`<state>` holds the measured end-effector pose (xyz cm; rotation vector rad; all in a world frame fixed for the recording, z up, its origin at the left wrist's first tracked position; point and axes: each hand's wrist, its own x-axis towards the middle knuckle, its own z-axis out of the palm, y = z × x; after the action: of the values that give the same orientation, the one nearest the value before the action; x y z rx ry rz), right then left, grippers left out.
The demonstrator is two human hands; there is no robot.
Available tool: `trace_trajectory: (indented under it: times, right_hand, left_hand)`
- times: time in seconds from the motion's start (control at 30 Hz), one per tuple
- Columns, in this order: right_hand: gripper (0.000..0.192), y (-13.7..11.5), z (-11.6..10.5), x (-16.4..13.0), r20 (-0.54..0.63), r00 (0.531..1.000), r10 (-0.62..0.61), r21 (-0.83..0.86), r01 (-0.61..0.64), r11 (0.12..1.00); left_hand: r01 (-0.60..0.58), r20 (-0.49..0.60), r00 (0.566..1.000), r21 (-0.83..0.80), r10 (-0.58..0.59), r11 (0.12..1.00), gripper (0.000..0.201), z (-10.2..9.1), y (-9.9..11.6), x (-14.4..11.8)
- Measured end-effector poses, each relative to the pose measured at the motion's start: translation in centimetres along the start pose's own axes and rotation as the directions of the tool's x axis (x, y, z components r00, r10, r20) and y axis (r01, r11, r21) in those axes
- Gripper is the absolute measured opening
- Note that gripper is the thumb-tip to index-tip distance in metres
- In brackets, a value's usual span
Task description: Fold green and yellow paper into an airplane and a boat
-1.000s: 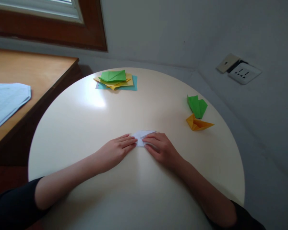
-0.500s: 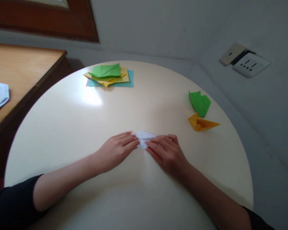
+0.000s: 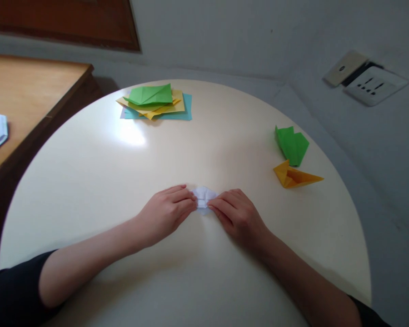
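A small folded white paper (image 3: 202, 195) lies on the round cream table (image 3: 177, 159) in front of me. My left hand (image 3: 170, 206) is closed on its left end, fingers pressed together. At the right end my right hand (image 3: 236, 213) pinches the paper, with the fingertips on its near part. Between the hands, the near side shows a narrow folded strip. Both ends of the paper are hidden under my fingers.
At the far left, a green folded paper (image 3: 150, 95) tops a stack of yellow and blue sheets (image 3: 187, 109). A green folded paper (image 3: 293, 146) and an orange folded paper (image 3: 298, 178) sit at the right. A wooden table (image 3: 37, 86) stands left; wall sockets (image 3: 375, 85) are at right.
The near side of the white paper now shows a folded strip where there was a slit and a pointed flap. My right fingers have shifted slightly on it. The view has moved a little.
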<state>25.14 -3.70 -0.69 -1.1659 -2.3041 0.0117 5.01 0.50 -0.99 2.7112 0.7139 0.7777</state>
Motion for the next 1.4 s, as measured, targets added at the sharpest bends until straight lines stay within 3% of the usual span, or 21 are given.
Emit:
trace_trajectory:
  times: [0.17, 0.27, 0.43, 0.6, 0.83, 1.07, 1.27, 1.4]
  right_hand:
    - [0.02, -0.1, 0.2, 0.1, 0.033, 0.998, 0.06, 0.009, -0.06, 0.998]
    - [0.018, 0.0, 0.3, 0.1, 0.007, 0.999, 0.05, 0.043, -0.05, 0.998]
    - [0.011, 0.0, 0.1, 0.0, -0.038, 0.999, 0.007, 0.04, -0.005, 0.999]
    - [0.015, 0.0, 0.1, -0.3, 0.005, 1.0, 0.008, 0.029, -0.008, 1.0]
    - [0.016, 0.2, 0.3, -0.2, 0.026, 0.997, 0.077, 0.115, -0.079, 0.99]
    - [0.018, 0.3, 0.1, -0.1, 0.045, 0.995, 0.089, 0.094, -0.093, 0.991]
    - [0.017, -0.2, 0.2, 0.4, 0.017, 0.999, 0.047, -0.018, -0.047, 0.999]
    - [0.016, -0.6, 0.4, 0.6, 0.019, 0.996, 0.092, -0.051, -0.091, 0.994]
  left_hand:
    - [0.155, -0.005, 0.987, -0.156, -0.158, 0.975, 0.022, 0.3, 0.2, 0.0]
    - [0.186, 0.0, 0.982, -0.167, -0.189, 0.968, 0.023, 0.4, 0.2, 0.0]
    - [0.074, -0.022, 0.997, -0.077, -0.076, 0.994, 0.021, 0.2, 0.4, -0.1]
    - [0.006, -0.022, 1.0, 0.148, -0.003, 0.989, 0.021, -0.3, 1.5, -0.4]
    - [-0.083, 0.121, 0.991, 0.288, 0.05, 0.954, 0.027, -0.1, 2.5, -1.6]
    - [-0.123, 0.254, 0.966, 0.313, 0.042, 0.942, 0.035, -0.2, 2.7, -2.0]
    - [-0.115, 0.239, 0.97, 0.268, 0.049, 0.957, 0.033, -0.5, 2.2, -1.7]
    - [-0.109, 0.25, 0.967, 0.244, 0.046, 0.964, 0.034, -0.8, 1.9, -1.6]
